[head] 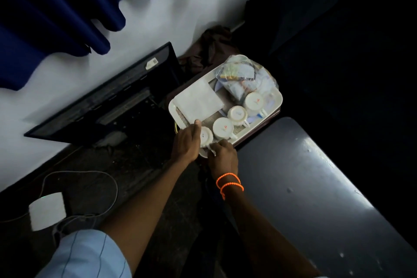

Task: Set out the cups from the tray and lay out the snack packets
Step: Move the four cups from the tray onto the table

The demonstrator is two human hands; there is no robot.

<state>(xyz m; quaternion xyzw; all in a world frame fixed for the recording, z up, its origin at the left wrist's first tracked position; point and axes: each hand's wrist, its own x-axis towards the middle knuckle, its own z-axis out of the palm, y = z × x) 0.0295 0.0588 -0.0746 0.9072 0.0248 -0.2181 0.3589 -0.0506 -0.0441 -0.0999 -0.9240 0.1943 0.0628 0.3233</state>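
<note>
- Tray: white, rectangular, sits on a dark low stand by the white wall, just past the end of a grey table.
- Four white cups upside down in a row along the tray's near side: nearest cup, second cup, third cup, far cup.
- Snack packets bunched in a clear plastic bag at the tray's far end, just behind the far cup.
- Folded white napkin lies on the tray's left half.
- Left hand: wrapped round the left side of the nearest cup, thumb touching the napkin edge.
- Right hand: fingers curled at the tray's near rim by the same cup, pinching something small and white; can't tell if it's the cup handle or paper. Orange bead bracelet on that wrist.
- Hands close together, nearly touching.
- Around: black monitor leaning against the wall, blue curtain above, white adapter with cable on the dark floor.
</note>
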